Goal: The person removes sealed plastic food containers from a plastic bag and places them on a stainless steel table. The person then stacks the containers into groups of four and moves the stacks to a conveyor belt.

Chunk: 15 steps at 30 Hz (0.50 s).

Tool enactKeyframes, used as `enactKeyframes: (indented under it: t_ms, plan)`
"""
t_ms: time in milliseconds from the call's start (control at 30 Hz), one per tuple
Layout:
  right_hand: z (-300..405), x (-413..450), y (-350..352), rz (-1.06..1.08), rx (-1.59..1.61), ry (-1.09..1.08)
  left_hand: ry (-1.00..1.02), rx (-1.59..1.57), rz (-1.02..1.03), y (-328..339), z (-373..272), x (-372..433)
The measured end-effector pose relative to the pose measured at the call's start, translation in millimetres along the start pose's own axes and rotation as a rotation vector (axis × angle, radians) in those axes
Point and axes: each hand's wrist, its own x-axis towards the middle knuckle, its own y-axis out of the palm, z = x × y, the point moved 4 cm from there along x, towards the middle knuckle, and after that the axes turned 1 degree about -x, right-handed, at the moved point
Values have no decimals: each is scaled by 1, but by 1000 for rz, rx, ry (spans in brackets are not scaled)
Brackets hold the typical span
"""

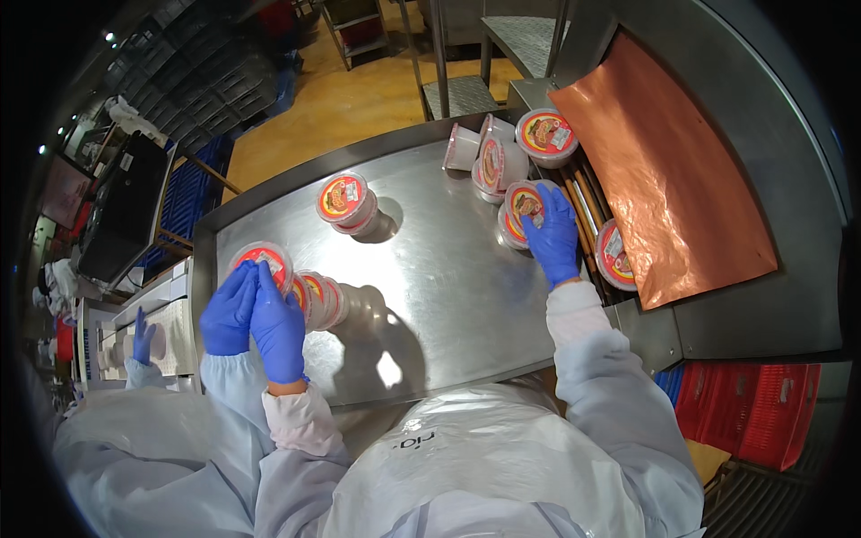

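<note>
My left hand [278,329], in a blue glove, has its fingertips over a round plastic tub with a red and yellow lid [280,257]. A co-worker's gloved hand [229,316] touches the same spot, so whose grip holds that tub cannot be told. Several similar tubs [324,299] lie on their sides just right of my left hand. My right hand, also gloved [553,235], grips a lidded tub [522,202] at its rim, above another tub [510,228]. Two stacked tubs [346,202] stand mid-table. More tubs [501,161] lie tilted or stacked beyond my right hand.
The steel table [437,282] has a raised rim. To the right, an orange sheet [679,175] hangs over rollers [582,202], with a tub [613,255] partly beneath it. A co-worker stands close at left, beside a metal detector [87,336]. Red crates [746,410] sit lower right.
</note>
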Motion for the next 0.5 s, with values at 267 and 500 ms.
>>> enactKeyframes:
  t_ms: [267, 500]
  plan:
    - [-87, -6, 47, 12, 349, 554, 95, -343, 29, -10, -57, 17]
    - [-66, -32, 52, 418, 599, 1043, 280, -68, 38, 159, -56, 81]
